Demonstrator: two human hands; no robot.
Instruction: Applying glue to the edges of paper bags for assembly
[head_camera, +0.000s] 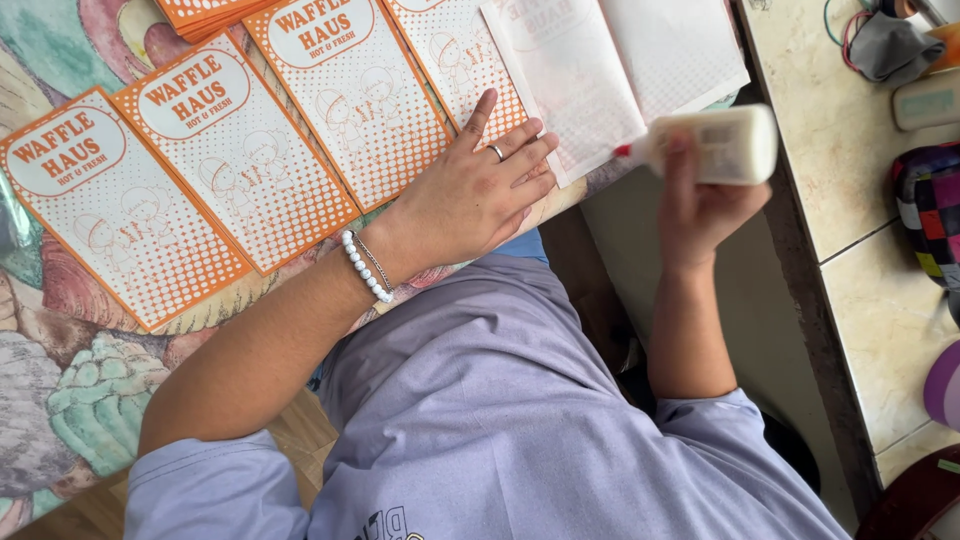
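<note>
The left hand (470, 195) lies flat, fingers spread, on an orange paper bag (470, 60). The right hand (700, 190) has its fingers wrapped around a white glue bottle (720, 145).

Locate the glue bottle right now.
In the head view, the white glue bottle is at upper right, gripped in the right hand, its red tip pointing at the edge of the opened white paper bag.

Table (70, 400) with colourful painted-pattern cover. Orange-and-white printed sheets (240, 150) lie on it in an overlapping row. Opened white sheet (610, 60) lies at the row's end.
</note>
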